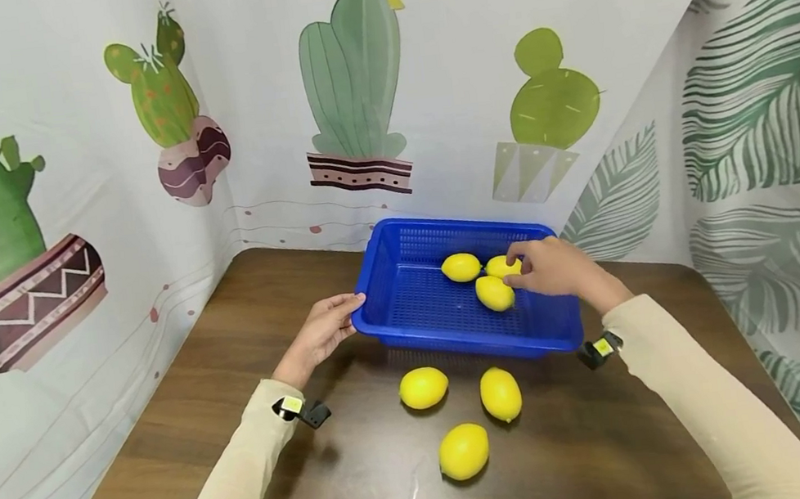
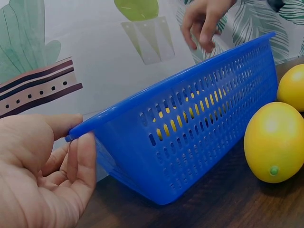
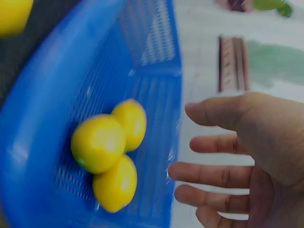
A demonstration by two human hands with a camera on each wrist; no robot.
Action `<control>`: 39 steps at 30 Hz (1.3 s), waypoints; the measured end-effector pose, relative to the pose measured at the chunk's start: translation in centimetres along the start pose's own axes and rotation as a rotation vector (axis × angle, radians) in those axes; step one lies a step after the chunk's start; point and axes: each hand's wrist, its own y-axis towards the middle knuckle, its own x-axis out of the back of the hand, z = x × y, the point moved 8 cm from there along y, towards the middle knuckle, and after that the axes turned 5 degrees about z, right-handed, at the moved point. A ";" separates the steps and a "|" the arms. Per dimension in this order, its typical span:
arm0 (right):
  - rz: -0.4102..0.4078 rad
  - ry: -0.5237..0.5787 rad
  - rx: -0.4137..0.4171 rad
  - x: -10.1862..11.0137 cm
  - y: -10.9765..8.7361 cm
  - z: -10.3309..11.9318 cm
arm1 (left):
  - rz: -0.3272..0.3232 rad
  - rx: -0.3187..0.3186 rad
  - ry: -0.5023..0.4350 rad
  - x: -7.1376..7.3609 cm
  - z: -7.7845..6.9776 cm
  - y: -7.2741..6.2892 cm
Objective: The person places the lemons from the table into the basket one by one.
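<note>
A blue plastic basket (image 1: 425, 337) with slotted sides stands on the table. My left hand (image 1: 325, 326) pinches its left rim between thumb and fingers, as the left wrist view (image 2: 52, 166) shows close up. Three lemons lie together inside: one lemon (image 1: 460, 267) at the left, another lemon (image 1: 496, 294) in front, and a third lemon (image 1: 498, 266) partly hidden behind my right hand (image 1: 553, 265). That hand hovers over the basket's right part. In the right wrist view its fingers (image 3: 213, 175) are spread apart and hold nothing.
Three more lemons rest on the table in front of the basket: a left lemon (image 1: 423, 388), a right lemon (image 1: 500, 394) and a nearest lemon (image 1: 463, 451). The brown wooden table (image 1: 188, 405) meets a cloth backdrop (image 1: 451, 46) printed with cacti and leaves.
</note>
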 end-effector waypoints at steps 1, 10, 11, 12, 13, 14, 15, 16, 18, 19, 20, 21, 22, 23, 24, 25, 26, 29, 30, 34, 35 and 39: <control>-0.030 0.011 0.000 0.2 -0.7 0.4 | 0.001 -0.002 0.001 0.0 0.0 0.0; -0.239 0.121 -0.024 -1.1 -7.0 3.1 | 0.000 -0.003 -0.016 0.1 -0.2 -0.3; -0.263 0.132 -0.020 -1.4 -7.7 3.4 | 0.000 -0.003 -0.016 0.1 -0.2 -0.3; -0.286 0.143 -0.016 -1.7 -8.4 3.8 | 0.002 -0.004 -0.016 0.1 -0.2 -0.3; -0.303 0.152 -0.013 -2.0 -9.0 4.1 | 0.001 -0.004 -0.017 0.1 -0.2 -0.3; -0.317 0.158 -0.010 -2.4 -9.6 4.4 | 0.001 -0.005 -0.018 0.1 -0.2 -0.3; -0.324 0.162 -0.009 -2.9 -10.2 4.7 | 0.001 -0.005 -0.021 0.1 -0.2 -0.3; -0.327 0.164 -0.008 -3.3 -10.7 5.1 | 0.005 -0.008 -0.019 0.1 -0.2 -0.3; -0.318 0.170 -0.008 -4.4 -11.5 5.6 | 0.007 -0.011 -0.019 0.1 -0.3 -0.3; -0.307 0.174 -0.009 -5.0 -11.7 5.9 | 0.004 -0.013 -0.021 0.2 -0.2 -0.3; -0.295 0.181 -0.011 -5.5 -11.9 6.1 | 0.003 -0.014 -0.022 0.2 -0.2 -0.3; -0.280 0.188 -0.011 -6.1 -12.1 6.3 | 0.003 -0.015 -0.023 0.2 -0.2 -0.4; -0.268 0.193 -0.017 -6.7 -12.2 6.4 | 0.006 -0.016 -0.023 0.2 -0.2 -0.4; -0.254 0.198 -0.025 -7.2 -12.3 6.4 | 0.003 -0.015 -0.029 0.2 -0.2 -0.4; -0.243 0.199 -0.036 -7.8 -12.3 6.4 | 0.003 -0.016 -0.035 0.2 -0.1 -0.3; -0.232 0.204 -0.050 -8.3 -12.3 6.4 | 0.003 -0.017 -0.040 0.1 -0.1 -0.3; -0.220 0.204 -0.066 -8.8 -12.3 6.3 | 0.003 -0.017 -0.046 0.1 0.0 -0.3; -0.186 0.196 -0.134 -10.3 -12.2 5.8 | 0.003 -0.015 -0.051 -0.1 0.0 -0.3; -0.176 0.192 -0.158 -10.7 -12.1 5.6 | 0.004 -0.015 -0.049 -0.2 0.0 -0.3; -0.147 0.162 -0.241 -11.9 -12.0 5.1 | 0.009 -0.012 -0.035 -0.4 -0.1 -0.3; -0.146 0.150 -0.253 -12.1 -12.0 5.1 | 0.007 -0.010 -0.037 -0.4 0.0 -0.3; -0.144 0.127 -0.282 -12.8 -11.5 4.9 | 0.004 -0.006 -0.036 -0.4 0.0 -0.3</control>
